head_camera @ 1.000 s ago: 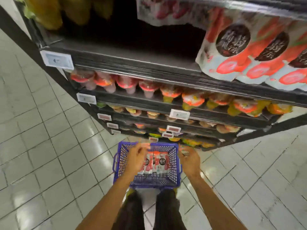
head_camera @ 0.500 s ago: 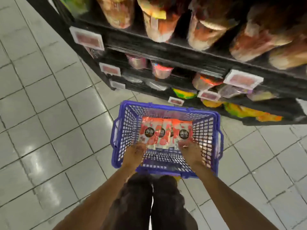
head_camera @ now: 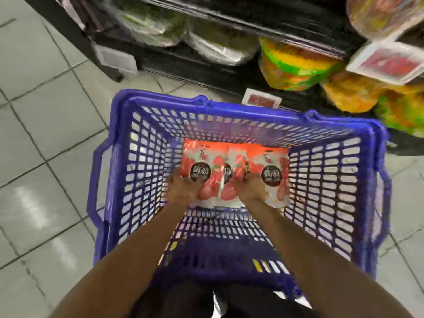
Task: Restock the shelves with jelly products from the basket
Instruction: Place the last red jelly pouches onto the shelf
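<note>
Basket (head_camera: 229, 111): blue, beside the shelf (head_camera: 183, 67).
Jelly packs (head_camera: 238, 154): lying inside it.
Left hand (head_camera: 183, 189): curled on Jelly packs, probably gripping; blurred.
Right hand (head_camera: 251, 188): grips them too.

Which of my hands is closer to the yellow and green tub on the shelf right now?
Right. The right hand, on the jelly pouches in the basket, lies nearer the yellow and green tub; the left hand sits beside it, further left.

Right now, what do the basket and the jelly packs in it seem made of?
The basket looks like moulded blue plastic: rigid walls pierced by regular slots. The jelly packs look like glossy printed film pouches, probably plastic: light glints on the strawberry print and the faces buckle softly.
</note>
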Demonstrator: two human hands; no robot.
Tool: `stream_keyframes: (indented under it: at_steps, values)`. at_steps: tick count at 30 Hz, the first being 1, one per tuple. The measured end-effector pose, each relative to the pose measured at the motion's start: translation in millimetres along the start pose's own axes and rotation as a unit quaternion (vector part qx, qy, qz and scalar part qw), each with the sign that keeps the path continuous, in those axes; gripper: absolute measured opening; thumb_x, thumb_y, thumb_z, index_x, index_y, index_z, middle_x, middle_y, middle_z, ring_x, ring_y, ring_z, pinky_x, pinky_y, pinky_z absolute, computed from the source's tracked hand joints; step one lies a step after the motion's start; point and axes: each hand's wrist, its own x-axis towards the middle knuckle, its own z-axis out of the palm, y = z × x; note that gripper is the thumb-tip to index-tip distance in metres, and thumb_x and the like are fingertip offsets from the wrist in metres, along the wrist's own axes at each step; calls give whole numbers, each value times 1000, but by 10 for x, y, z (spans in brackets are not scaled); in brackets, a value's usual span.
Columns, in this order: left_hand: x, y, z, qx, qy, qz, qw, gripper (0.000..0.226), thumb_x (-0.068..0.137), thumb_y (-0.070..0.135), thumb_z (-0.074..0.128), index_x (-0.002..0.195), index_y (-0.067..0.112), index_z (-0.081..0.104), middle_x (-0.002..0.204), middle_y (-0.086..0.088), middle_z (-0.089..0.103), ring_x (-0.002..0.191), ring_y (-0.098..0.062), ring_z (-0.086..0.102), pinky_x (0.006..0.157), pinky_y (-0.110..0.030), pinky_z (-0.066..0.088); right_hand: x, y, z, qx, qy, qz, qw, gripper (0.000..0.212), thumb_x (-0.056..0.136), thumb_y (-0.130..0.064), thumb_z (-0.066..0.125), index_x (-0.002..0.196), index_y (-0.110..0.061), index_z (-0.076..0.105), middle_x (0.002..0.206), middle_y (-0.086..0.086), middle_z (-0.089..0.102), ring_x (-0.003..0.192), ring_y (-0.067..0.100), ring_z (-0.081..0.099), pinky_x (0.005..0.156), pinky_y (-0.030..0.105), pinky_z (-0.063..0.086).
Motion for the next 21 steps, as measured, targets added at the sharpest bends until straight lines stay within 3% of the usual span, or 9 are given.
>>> stream_keyframes:
  at_steps: [3, 5, 6, 10, 12, 14, 17, 19, 21]
  values:
    - [-76, 107, 42, -30, 3, -20, 999, 66, 74, 38, 83, 123, 1, 56, 124, -15, 63, 112, -29, 64, 96, -38, 53, 15, -52, -13, 35, -48, 14, 998, 36, 86, -31, 72, 60, -22, 48, 85, 12, 65, 82, 25, 61, 68, 30, 40]
    - [-268, 152, 2, -43, -22, -34, 998, 38, 71, 38, 85, 88, 11, 66, 101, -8, 70, 79, -18, 69, 68, -22, 56, -47, -34, -106, 120, -95, 39, 987, 30, 88, -27, 71, 62, -23, 55, 80, 6, 68, 80, 24, 62, 69, 28, 43]
    - [-367, 163, -42, -64, -44, -33, 996, 36, 69, 40, 86, 83, 14, 66, 98, -4, 72, 73, -14, 66, 61, -21, 52, -132, -14, -200, 180, -118, 61, 975, 25, 89, -23, 69, 65, -22, 61, 75, 0, 69, 77, 21, 63, 69, 27, 46]
    - [-1133, 351, -438, -93, -84, 9, 992, 47, 65, 37, 89, 102, 15, 70, 101, -6, 75, 96, -24, 70, 81, -40, 56, -682, -69, -771, 375, -122, 82, 915, 15, 96, -11, 59, 87, -21, 66, 80, 0, 69, 81, 21, 63, 90, 42, 46]
    - [-1633, 509, -676, -107, -85, 46, 990, 30, 69, 32, 87, 91, 21, 71, 92, -1, 77, 90, -22, 71, 79, -37, 57, -1055, -200, -1215, 426, -103, 60, 897, 13, 97, -15, 56, 91, -22, 64, 73, -6, 68, 70, 14, 65, 80, 32, 51]
    - [-2219, 731, -920, -117, -80, 79, 987, 20, 74, 30, 84, 85, 22, 69, 67, 11, 73, 68, -8, 68, 57, -20, 53, -1484, -340, -1731, 474, -87, 49, 875, 12, 97, -23, 55, 88, -23, 63, 65, -10, 64, 56, 5, 63, 63, 26, 52]
    - [-3153, 1119, -1334, -135, -54, 104, 984, 21, 75, 28, 83, 81, 18, 65, 42, 9, 57, 36, -2, 49, 37, -15, 39, -2218, -607, -2515, 541, -138, 42, 829, 25, 89, -44, 59, 97, -21, 66, 73, -3, 68, 67, 11, 65, 71, 28, 53]
    - [-3793, 1386, -1621, -147, -33, 132, 980, 23, 73, 27, 84, 83, 14, 68, 43, 6, 57, 37, -5, 50, 38, -19, 41, -2732, -818, -3027, 517, -118, -24, 847, 28, 76, -44, 71, 94, -24, 67, 76, -2, 65, 72, 11, 61, 74, 23, 48]
    - [-4384, 1635, -1890, -160, -13, 166, 973, 22, 71, 24, 86, 76, 14, 67, 45, 5, 57, 38, -6, 50, 38, -21, 41, -3229, -1021, -3531, 459, -78, -108, 879, 23, 69, -15, 83, 82, -18, 64, 63, -9, 64, 56, 0, 58, 57, 14, 46]
